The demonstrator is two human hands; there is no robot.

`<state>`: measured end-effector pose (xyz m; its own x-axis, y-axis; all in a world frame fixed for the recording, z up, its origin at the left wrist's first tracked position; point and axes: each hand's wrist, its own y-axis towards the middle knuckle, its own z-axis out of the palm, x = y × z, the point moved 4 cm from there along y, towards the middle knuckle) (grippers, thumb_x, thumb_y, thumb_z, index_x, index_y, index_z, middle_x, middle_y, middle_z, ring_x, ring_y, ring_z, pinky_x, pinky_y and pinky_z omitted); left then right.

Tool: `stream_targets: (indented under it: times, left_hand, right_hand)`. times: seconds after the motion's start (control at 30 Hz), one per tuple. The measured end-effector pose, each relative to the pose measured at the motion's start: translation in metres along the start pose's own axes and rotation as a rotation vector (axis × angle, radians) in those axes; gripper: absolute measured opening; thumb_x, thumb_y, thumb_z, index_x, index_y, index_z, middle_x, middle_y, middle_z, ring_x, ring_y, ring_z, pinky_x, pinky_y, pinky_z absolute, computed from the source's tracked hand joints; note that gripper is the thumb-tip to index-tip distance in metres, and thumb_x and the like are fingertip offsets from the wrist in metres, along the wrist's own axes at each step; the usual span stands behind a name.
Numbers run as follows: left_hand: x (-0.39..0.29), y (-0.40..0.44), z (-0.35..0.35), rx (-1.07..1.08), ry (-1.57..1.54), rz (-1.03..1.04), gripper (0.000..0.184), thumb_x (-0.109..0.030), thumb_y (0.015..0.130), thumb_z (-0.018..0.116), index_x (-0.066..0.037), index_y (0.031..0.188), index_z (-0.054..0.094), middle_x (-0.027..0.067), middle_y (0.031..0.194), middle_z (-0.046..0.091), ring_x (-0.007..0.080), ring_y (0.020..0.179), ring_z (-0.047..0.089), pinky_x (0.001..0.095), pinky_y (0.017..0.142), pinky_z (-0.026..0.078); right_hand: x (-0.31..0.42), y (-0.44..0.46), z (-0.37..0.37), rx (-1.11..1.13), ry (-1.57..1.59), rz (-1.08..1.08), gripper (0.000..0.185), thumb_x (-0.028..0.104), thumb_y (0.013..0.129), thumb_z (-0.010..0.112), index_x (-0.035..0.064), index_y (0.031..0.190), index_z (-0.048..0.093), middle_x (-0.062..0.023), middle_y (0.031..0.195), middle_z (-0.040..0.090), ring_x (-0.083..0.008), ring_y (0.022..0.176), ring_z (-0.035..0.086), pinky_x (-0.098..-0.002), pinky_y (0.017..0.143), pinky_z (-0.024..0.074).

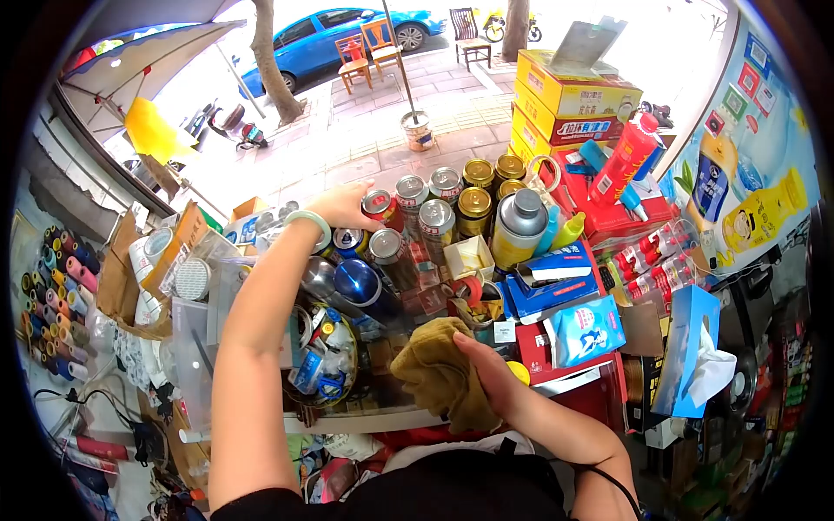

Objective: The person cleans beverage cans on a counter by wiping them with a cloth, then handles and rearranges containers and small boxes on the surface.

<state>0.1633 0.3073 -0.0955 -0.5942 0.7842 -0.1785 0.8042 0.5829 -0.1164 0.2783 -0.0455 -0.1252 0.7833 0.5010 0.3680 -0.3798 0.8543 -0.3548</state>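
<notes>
Your half-curled left hand (pixel 343 207) meets a red can (pixel 380 205), upper centre, grip unclear; your right hand (pixel 491 373) clutches a brown cloth (pixel 434 369), lower centre. Wiping seems in hand, next needing a steady can.

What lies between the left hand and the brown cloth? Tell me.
In the head view, a silver-topped drink can and a shiny blue bottle stand between the left hand and the brown cloth.

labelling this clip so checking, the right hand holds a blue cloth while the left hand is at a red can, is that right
Not quite: the head view shows that the cloth in the right hand is brown, not blue. The left hand is at a red can, as you say.
</notes>
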Motion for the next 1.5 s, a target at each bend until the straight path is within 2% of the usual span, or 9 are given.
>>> stream_targets:
  times: [0.27, 0.47, 0.67, 1.13, 1.23, 1.33, 1.37, 1.43, 1.5]
  left_hand:
    - [-0.024, -0.004, -0.013, 0.072, 0.115, -0.159, 0.076, -0.055, 0.07, 0.072, -0.007, 0.127, 0.058, 0.0187, 0.123, 0.063, 0.0339, 0.114, 0.061, 0.0421, 0.098, 0.048]
    - [-0.035, -0.006, -0.013, -0.132, 0.098, -0.026, 0.077, -0.049, 0.071, 0.078, -0.01, 0.133, 0.053, 0.0211, 0.119, 0.065, 0.0379, 0.11, 0.062, 0.0443, 0.094, 0.049]
    - [-0.028, 0.003, -0.009, 0.0, 0.048, -0.022, 0.073, -0.039, 0.076, 0.079, -0.009, 0.135, 0.048, 0.0219, 0.116, 0.066, 0.0388, 0.109, 0.062, 0.0442, 0.095, 0.048]
    - [-0.039, 0.003, -0.016, 0.142, 0.111, -0.23, 0.078, -0.046, 0.079, 0.075, -0.001, 0.135, 0.045, 0.0198, 0.135, 0.056, 0.0365, 0.123, 0.055, 0.041, 0.102, 0.045]
    - [-0.033, -0.004, -0.016, 0.012, 0.037, -0.183, 0.073, -0.047, 0.079, 0.075, -0.003, 0.131, 0.049, 0.0194, 0.13, 0.059, 0.0363, 0.12, 0.056, 0.042, 0.101, 0.045]
    - [-0.065, -0.026, -0.049, -0.387, 0.025, -0.001, 0.06, -0.05, 0.076, 0.077, -0.007, 0.115, 0.061, 0.0143, 0.111, 0.063, 0.0327, 0.112, 0.058, 0.0437, 0.097, 0.046]
    - [-0.083, -0.034, -0.057, -0.384, 0.025, -0.005, 0.06, -0.05, 0.076, 0.077, -0.007, 0.115, 0.061, 0.0143, 0.111, 0.063, 0.0327, 0.112, 0.058, 0.0437, 0.097, 0.046]
    - [-0.117, -0.045, -0.047, 0.023, 0.122, 0.19, 0.053, -0.045, 0.075, 0.079, -0.009, 0.11, 0.063, 0.0112, 0.109, 0.062, 0.0305, 0.108, 0.059, 0.0398, 0.094, 0.046]
    - [-0.117, -0.045, -0.023, 0.046, 0.337, 0.272, 0.056, -0.042, 0.066, 0.086, -0.01, 0.105, 0.063, 0.0099, 0.104, 0.064, 0.0295, 0.104, 0.062, 0.0389, 0.09, 0.049]
  right_hand:
    - [0.0, -0.002, 0.0, -0.047, -0.022, -0.009, 0.048, 0.036, 0.105, 0.041, -0.0007, 0.132, 0.053, -0.017, 0.125, 0.064, -0.0269, 0.109, 0.066, -0.0382, 0.094, 0.0535]
    - [-0.005, 0.002, -0.002, -0.026, -0.016, 0.002, 0.047, 0.036, 0.105, 0.041, 0.0, 0.132, 0.054, -0.0171, 0.126, 0.064, -0.0273, 0.107, 0.067, -0.0391, 0.09, 0.0549]
    - [-0.003, 0.0, 0.003, 0.012, -0.016, -0.03, 0.047, 0.037, 0.105, 0.042, 0.0, 0.132, 0.054, -0.0165, 0.124, 0.064, -0.0271, 0.106, 0.067, -0.0391, 0.089, 0.0554]
    - [-0.002, -0.003, -0.004, -0.018, 0.029, -0.017, 0.045, 0.035, 0.105, 0.043, -0.0009, 0.13, 0.055, -0.0158, 0.124, 0.065, -0.0263, 0.109, 0.067, -0.0379, 0.094, 0.054]
    - [-0.002, -0.003, -0.002, -0.013, 0.022, -0.009, 0.046, 0.035, 0.105, 0.043, -0.0007, 0.131, 0.055, -0.0156, 0.124, 0.065, -0.0263, 0.109, 0.067, -0.0381, 0.093, 0.0546]
    - [-0.001, -0.002, -0.002, -0.012, 0.016, 0.005, 0.046, 0.036, 0.105, 0.043, -0.0004, 0.131, 0.055, -0.0158, 0.124, 0.065, -0.0266, 0.108, 0.067, -0.0382, 0.092, 0.055]
    - [-0.002, -0.001, -0.002, -0.017, 0.019, 0.014, 0.046, 0.036, 0.105, 0.043, -0.0003, 0.131, 0.054, -0.0159, 0.124, 0.065, -0.0268, 0.108, 0.067, -0.0382, 0.092, 0.0551]
    - [-0.002, 0.001, 0.0, -0.007, 0.018, 0.022, 0.046, 0.036, 0.105, 0.043, -0.0001, 0.131, 0.054, -0.016, 0.124, 0.065, -0.0271, 0.107, 0.067, -0.0383, 0.092, 0.0552]
    - [-0.005, 0.005, 0.003, 0.007, 0.008, 0.031, 0.046, 0.036, 0.105, 0.042, 0.0, 0.131, 0.054, -0.016, 0.124, 0.065, -0.0274, 0.107, 0.067, -0.0383, 0.091, 0.0553]
